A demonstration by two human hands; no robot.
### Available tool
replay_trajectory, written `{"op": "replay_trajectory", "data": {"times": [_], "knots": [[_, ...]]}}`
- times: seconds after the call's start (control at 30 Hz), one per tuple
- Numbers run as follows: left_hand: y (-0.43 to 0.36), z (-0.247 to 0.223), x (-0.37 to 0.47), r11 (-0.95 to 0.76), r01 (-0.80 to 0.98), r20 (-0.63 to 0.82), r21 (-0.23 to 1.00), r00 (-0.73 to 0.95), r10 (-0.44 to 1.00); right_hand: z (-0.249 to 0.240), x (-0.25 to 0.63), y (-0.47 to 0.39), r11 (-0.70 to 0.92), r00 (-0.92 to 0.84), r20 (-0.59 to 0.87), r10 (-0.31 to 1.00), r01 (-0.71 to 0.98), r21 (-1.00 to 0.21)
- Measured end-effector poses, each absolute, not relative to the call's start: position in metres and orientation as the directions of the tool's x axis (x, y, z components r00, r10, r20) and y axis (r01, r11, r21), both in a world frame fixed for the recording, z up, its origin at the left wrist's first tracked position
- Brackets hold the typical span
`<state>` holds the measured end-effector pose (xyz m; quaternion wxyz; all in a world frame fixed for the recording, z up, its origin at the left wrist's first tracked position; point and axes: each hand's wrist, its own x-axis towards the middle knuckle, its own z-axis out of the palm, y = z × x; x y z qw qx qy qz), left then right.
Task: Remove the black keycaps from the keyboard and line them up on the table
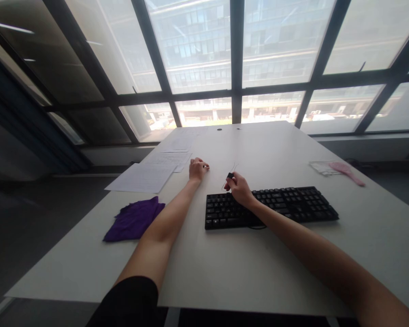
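My right hand point(239, 187) is closed over the far left part of a black keyboard point(289, 206). Pinched in its fingers is a small black binder clip point(230, 175), with thin wire handles sticking out on both sides. To the left, my left hand point(198, 169) is at the tabletop beyond the keyboard, its fingers bent together. A small dark spot shows by those fingertips; whether it is an object or shadow is unclear. A folded purple cloth point(134, 219) lies beside my left forearm.
Sheets of paper point(143, 177) line the left edge of the white table point(204, 272). A pink hairbrush point(346, 172) rests by a clear plastic bag point(322, 168) at the right. Two small dark items sit at the far end, before large windows.
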<state>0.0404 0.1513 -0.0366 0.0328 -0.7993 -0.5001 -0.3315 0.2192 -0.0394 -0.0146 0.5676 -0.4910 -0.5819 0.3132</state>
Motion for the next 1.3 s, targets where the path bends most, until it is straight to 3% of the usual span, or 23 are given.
{"op": "replay_trajectory", "data": {"times": [0.93, 1.2, 1.3], "knots": [[0.162, -0.039, 0.039, -0.432, 0.822, 0.548, 0.371, 0.181, 0.816, -0.016, 0.221, -0.038, 0.315, 0.124, 0.346, 0.93, 0.217, -0.924], [0.136, -0.02, 0.033, -0.377, 0.776, 0.601, 0.505, -0.003, 0.8, -0.015, 0.224, -0.036, 0.365, 0.241, 0.407, 0.881, 0.201, -0.909], [0.104, -0.008, 0.049, -0.475, 0.681, 0.618, 0.557, 0.041, 0.785, -0.016, 0.225, -0.034, 0.344, 0.267, 0.371, 0.889, 0.143, -0.928]]}}
